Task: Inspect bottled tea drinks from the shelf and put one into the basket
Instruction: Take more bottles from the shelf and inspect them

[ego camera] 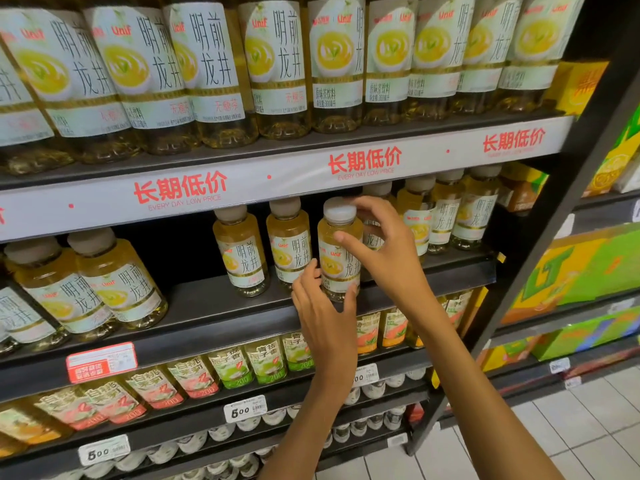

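Both hands grip one tea bottle [338, 251]: left hand [325, 306] at its base, right hand [381, 244] near the cap. Neighbouring bottles [289, 242] beside the left hand could topple if bumped.

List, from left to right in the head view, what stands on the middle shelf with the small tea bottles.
Two bottles at the left → gap → bottle → bottle → held bottle, left hand at its base, right hand near its cap → more bottles.

Open gap on shelf [214, 303] left of small bottles [242, 249]; price rail [277, 181] low overhead, neighbour btls crowd right.
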